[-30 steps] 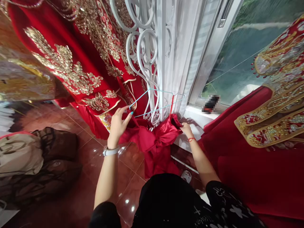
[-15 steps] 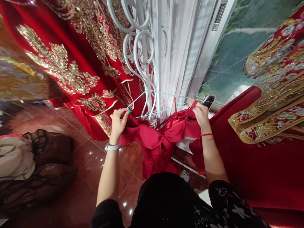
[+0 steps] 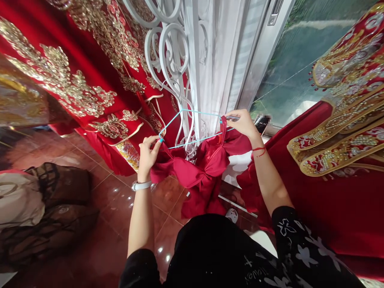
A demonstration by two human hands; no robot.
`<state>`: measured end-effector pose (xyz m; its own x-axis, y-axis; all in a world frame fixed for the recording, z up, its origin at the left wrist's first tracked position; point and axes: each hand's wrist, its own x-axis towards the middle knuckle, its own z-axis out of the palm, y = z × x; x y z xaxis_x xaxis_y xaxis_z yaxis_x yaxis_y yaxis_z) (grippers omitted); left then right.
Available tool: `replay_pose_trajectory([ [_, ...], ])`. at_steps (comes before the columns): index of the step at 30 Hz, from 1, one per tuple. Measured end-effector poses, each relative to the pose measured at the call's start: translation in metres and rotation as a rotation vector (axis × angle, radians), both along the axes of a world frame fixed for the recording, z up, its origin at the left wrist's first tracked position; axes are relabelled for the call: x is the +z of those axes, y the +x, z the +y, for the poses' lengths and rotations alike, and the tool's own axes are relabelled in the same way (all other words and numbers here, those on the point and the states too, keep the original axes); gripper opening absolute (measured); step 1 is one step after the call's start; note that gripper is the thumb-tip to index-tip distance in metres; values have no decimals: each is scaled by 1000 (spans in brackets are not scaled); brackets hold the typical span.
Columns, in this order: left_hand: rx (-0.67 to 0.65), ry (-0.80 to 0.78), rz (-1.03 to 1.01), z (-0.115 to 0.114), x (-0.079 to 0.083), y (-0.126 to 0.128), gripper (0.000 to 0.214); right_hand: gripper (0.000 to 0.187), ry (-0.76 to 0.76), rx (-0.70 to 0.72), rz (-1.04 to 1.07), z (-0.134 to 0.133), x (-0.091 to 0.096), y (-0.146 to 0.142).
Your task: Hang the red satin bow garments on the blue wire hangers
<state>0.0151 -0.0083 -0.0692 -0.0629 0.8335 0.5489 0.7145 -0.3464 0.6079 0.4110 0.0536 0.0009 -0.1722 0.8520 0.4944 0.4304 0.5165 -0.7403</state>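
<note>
A light-blue wire clothes hanger (image 3: 200, 112) is held out before me, its hook toward the white scrollwork. From it hangs a dark red dress (image 3: 192, 173) with a gathered bodice and thin straps. My left hand (image 3: 148, 154) pinches the hanger's left corner, close to the left strap. At the other side, my right hand (image 3: 241, 123) is closed on the dress's right strap (image 3: 223, 130), against the hanger's upper bar. The fingertips of that hand partly cover the hanger's right end.
White metal scrollwork (image 3: 168, 52) stands directly ahead. Red gowns with gold beading (image 3: 75, 88) hang at the left, and a beaded red garment (image 3: 336, 144) hangs at the right beside the window (image 3: 288, 76). Dark bags (image 3: 64, 188) rest on the tiled floor. A phone (image 3: 261, 124) stands behind my right hand.
My right hand has moved left and slightly up along the hanger, bringing the right strap with it. The dress's right side has shifted left. My left hand keeps its pinch.
</note>
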Motion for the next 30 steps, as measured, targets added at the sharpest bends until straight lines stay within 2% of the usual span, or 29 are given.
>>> replay_pose_trajectory([
  [1, 1, 8, -10, 0, -1, 0, 29, 9, 13, -7, -49, -2, 0, 0],
  [3, 18, 16, -24, 1, -2, -1, 31, 22, 50, -35, -137, -8, 0, -4],
  [5, 37, 9, -28, 0, -1, 1, 34, 35, 152, -121, -131, -18, -1, -15],
  [7, 46, 6, -17, -3, 0, 3, 35, 34, 299, -196, -20, -31, -4, -40],
  [8, 50, 18, -11, -7, 0, 4, 35, 29, 357, -188, 42, -37, -6, -56],
  [9, 59, 42, -10, -11, -2, 4, 37, 23, 370, -107, 80, -42, -10, -75],
  [11, 105, 105, -46, -24, -11, 2, 51, 19, 258, 202, 43, -48, -19, -118],
  [13, 155, 123, -125, -39, -26, -2, 74, 27, 131, 360, -55, -48, -30, -158],
  [15, 166, 62, -193, -55, -44, -8, 81, 37, 37, 378, -140, -44, -42, -191],
  [17, 151, -13, -219, -66, -60, -12, 74, 42, -36, 331, -225, -41, -53, -213],
  [20, 159, -72, -208, -72, -69, -17, 61, 40, -99, 226, -310, -40, -64, -231],
  [26, 202, -59, -170, -57, -55, -32, 60, 33, -116, 140, -278, -43, -70, -235],
  [30, 148, -68, -151, -47, -25, -52, 55, 32, -114, 118, -286, -47, -71, -232],
])
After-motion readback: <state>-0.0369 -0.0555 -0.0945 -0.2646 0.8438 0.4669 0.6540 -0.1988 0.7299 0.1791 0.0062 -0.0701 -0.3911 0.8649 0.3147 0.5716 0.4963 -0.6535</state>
